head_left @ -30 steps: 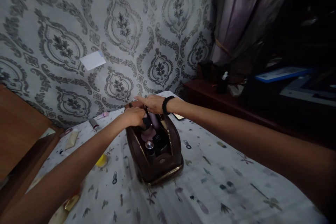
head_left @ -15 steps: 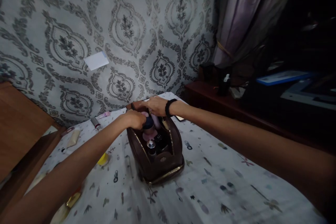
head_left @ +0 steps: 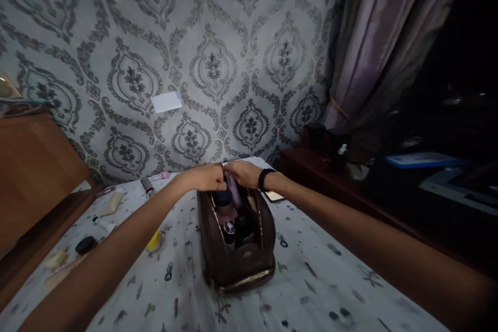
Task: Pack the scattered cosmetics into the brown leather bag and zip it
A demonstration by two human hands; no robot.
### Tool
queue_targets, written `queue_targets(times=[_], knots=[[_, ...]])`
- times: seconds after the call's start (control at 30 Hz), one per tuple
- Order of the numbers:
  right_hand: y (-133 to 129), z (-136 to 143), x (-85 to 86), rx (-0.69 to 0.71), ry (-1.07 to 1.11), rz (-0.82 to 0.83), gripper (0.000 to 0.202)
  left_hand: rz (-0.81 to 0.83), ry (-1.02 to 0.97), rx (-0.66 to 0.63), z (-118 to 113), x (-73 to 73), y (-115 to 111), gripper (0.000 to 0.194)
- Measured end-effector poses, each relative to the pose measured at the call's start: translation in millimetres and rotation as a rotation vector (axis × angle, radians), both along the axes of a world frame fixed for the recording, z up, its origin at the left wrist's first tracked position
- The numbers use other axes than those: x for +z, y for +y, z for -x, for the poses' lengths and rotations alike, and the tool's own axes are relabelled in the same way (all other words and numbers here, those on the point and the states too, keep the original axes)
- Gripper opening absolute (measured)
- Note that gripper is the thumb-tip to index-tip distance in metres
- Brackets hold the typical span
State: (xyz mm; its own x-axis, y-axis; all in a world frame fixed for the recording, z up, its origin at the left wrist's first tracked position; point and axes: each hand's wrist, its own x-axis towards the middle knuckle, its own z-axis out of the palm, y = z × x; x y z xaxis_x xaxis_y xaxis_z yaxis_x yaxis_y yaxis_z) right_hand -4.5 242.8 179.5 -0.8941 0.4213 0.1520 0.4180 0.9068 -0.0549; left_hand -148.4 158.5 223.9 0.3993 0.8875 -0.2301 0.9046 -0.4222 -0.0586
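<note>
A dark brown makeup bag [head_left: 239, 264] with gold zips stands unzipped on the patterned sheet. Inside it lie a dark-lidded jar [head_left: 223, 198], a silver-capped bottle [head_left: 229, 229], a lilac tube-like item [head_left: 234, 190] and a black case [head_left: 245, 223]. My left hand [head_left: 209, 177] is closed at the bag's far end, over the left side of the opening. Close beside it, my right hand [head_left: 244, 172] pinches the far rim from the right, a black band on its wrist. The fingertips of both hands are partly hidden, and their exact hold on the zip or rim is unclear.
Left on the sheet [head_left: 187, 295] lie a yellow-lidded pot [head_left: 154, 241], a black round lid [head_left: 86, 245], a cream pouch [head_left: 112, 203] and a grey tube [head_left: 147, 187]. A phone [head_left: 274, 196] is right of the bag. Wooden furniture [head_left: 42, 166] flanks the left.
My left hand has moved from over the jar to the bag's far end, next to the right hand. The hands have come closer together, and the view has shifted.
</note>
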Motion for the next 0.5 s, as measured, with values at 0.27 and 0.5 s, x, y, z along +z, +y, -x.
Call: queue_targets(times=[0.27, 0.5], knots=[[0, 7, -0.2, -0.039, 0.033, -0.017, 0.033, -0.182, -0.146, 0.085, 29, -21.1, -15, 0.033], [-2, 13, 1.2, -0.079, -0.015, -0.057, 0.027, -0.009, 0.032, 0.08, 18, -15.4, -7, 0.032]])
